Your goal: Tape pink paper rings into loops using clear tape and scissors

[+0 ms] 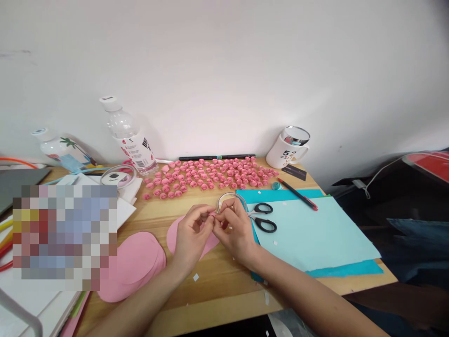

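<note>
My left hand (191, 234) and my right hand (235, 229) meet above the middle of the table, fingertips pinched together. Between them shows a bit of pink paper (212, 214); its full shape is hidden by the fingers. Beneath my left hand lies a flat pink paper piece (174, 232). Just behind my right hand is a roll of clear tape (220, 202), partly covered. Black-handled scissors (265, 223) rest to the right, on the paper sheets. Many small rolled pink paper roses (201, 174) spread across the back of the table.
A stack of pink paper circles (140, 257) lies left. Pale blue sheets (308, 234), a red-black pen (298, 194) and a white mug (280, 152) are right. Bottles (135, 145) stand back left, beside papers (121, 203). White scraps (196, 277) dot the wooden table (210, 299).
</note>
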Action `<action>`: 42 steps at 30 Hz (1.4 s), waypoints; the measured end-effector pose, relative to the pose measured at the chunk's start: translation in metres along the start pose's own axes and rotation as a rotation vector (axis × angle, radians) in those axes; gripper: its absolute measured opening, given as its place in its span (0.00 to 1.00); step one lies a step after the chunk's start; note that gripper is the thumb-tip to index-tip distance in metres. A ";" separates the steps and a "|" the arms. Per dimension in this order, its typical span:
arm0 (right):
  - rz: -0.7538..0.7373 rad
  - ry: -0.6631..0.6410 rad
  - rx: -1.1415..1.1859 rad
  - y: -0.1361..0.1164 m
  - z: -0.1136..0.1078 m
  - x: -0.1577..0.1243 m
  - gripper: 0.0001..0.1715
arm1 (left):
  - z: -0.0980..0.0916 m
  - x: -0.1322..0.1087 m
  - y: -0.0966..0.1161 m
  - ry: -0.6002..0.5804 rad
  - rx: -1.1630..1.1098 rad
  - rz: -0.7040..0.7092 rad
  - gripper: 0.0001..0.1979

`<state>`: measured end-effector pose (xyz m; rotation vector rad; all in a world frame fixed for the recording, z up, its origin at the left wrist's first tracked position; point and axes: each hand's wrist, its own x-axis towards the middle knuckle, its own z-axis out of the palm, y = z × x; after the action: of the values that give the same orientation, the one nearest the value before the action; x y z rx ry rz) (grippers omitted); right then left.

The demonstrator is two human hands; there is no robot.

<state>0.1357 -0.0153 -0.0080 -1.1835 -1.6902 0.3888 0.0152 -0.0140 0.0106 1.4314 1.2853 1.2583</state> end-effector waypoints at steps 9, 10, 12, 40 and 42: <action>-0.019 0.021 0.054 0.002 -0.004 0.006 0.08 | -0.006 0.002 0.003 -0.039 -0.024 -0.057 0.08; -0.023 0.017 0.047 0.002 -0.004 0.005 0.08 | -0.006 0.002 0.004 -0.041 -0.024 -0.043 0.07; -0.025 0.007 0.041 0.004 -0.003 0.005 0.08 | -0.007 0.003 0.005 -0.047 -0.022 -0.023 0.08; 0.217 -0.680 0.231 0.009 -0.056 0.041 0.07 | -0.022 0.016 -0.007 0.114 0.083 0.313 0.10; 0.232 -0.676 0.272 0.011 -0.053 0.040 0.08 | -0.021 0.015 -0.008 0.112 0.136 0.358 0.10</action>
<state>0.1855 0.0096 0.0294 -1.1094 -1.9731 1.2324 -0.0069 0.0005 0.0089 1.7667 1.2431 1.5267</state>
